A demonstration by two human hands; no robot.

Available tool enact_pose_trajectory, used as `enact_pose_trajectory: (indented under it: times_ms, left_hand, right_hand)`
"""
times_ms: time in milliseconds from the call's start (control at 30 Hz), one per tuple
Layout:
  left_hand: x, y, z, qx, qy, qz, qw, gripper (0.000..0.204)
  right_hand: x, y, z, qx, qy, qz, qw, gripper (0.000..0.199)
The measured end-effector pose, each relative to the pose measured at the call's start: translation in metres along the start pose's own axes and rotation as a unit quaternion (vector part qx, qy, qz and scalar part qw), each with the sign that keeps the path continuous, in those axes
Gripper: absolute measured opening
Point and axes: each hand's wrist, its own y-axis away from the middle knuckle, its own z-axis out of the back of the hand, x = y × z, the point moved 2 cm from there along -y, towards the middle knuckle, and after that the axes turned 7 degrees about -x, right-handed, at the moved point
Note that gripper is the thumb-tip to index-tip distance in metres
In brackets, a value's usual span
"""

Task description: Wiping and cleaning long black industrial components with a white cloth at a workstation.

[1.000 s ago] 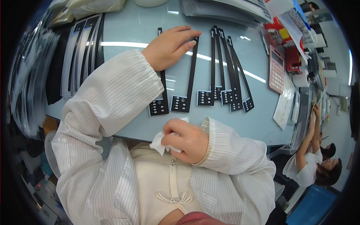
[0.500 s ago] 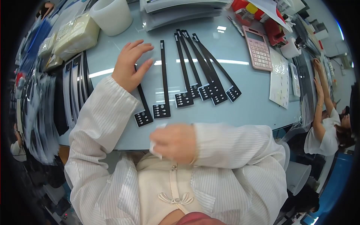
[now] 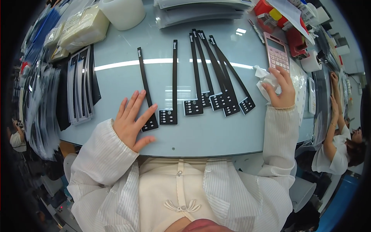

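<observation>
My left hand (image 3: 134,121) lies spread over the wide lower end of the leftmost black L-shaped strip (image 3: 143,73), hiding part of it. Just right of that strip, another black strip (image 3: 174,81) stands nearly straight up and down. Several more black strips (image 3: 222,79) overlap in a fan, each with small light marks on its wide end. Over on the right, my right hand (image 3: 285,92) has its thumb and fingers apart beside a crumpled white tissue (image 3: 266,79). Its fingertips are at the lower edge of a pink calculator (image 3: 277,52).
A white roll (image 3: 123,13) and a wrapped yellowish pack (image 3: 85,27) stand at the back left. Clear sheets are stacked (image 3: 203,15) at the back. Strips in clear sleeves (image 3: 81,87) lie at the left. Another person (image 3: 334,143) works at the far right.
My right hand has gone from near the front edge to the right side, and the tissue now lies there. My left hand has come down toward me onto the leftmost strip's wide end.
</observation>
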Motion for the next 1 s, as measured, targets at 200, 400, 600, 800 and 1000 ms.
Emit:
enact_pose_trajectory:
  times_ms: [200, 400, 600, 800, 1000]
  left_hand:
    - [0.008, -0.017, 0.002, -0.024, -0.041, -0.003, 0.999, 0.081]
    - [0.014, -0.015, 0.003, -0.017, -0.036, 0.001, 0.999, 0.08]
    - [0.022, -0.022, 0.006, -0.031, -0.044, 0.001, 0.999, 0.074]
    - [0.034, -0.021, 0.004, -0.064, -0.055, 0.011, 0.996, 0.069]
    - [0.043, -0.016, 0.007, -0.08, -0.026, 0.027, 0.996, 0.068]
  right_hand:
    - [0.037, 0.001, 0.02, 0.026, -0.04, 0.114, 0.992, 0.059]
    - [0.049, 0.044, 0.0, 0.146, -0.061, 0.093, 0.983, 0.06]
    - [0.051, 0.051, -0.012, 0.062, -0.022, 0.089, 0.994, 0.049]
    - [0.07, 0.04, -0.027, 0.036, 0.028, 0.071, 0.996, 0.039]
    - [0.081, 0.033, -0.016, 0.02, 0.043, 0.108, 0.993, 0.04]
